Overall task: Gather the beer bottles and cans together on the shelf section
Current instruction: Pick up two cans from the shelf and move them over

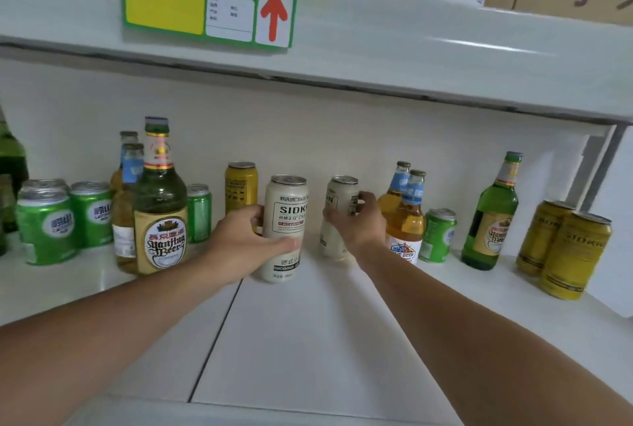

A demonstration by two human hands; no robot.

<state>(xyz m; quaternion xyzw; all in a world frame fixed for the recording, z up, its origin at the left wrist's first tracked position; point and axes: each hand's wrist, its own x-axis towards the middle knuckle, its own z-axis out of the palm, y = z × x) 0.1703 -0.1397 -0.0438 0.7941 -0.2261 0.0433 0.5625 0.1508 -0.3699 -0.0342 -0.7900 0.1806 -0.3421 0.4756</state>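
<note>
Two tall white beer cans stand mid-shelf. My left hand [245, 240] grips the nearer white can [286, 206]; my right hand [358, 220] wraps around the farther white can [334, 199]. Behind them stands a yellow can [240, 186]. To the left are a green Yanjing bottle [159, 206], two blue-necked bottles [128, 165] and several green cans [46, 227]. To the right are two more blue-necked bottles [406, 216], a green can [436, 235], a second green bottle [493, 216] and two yellow cans [575, 251].
The white shelf board [308, 340] has a seam running down its middle. An upper shelf [376, 49] overhangs closely, carrying a green and yellow price tag [205, 1] with a red arrow. A shelf upright [603, 165] bounds the right end.
</note>
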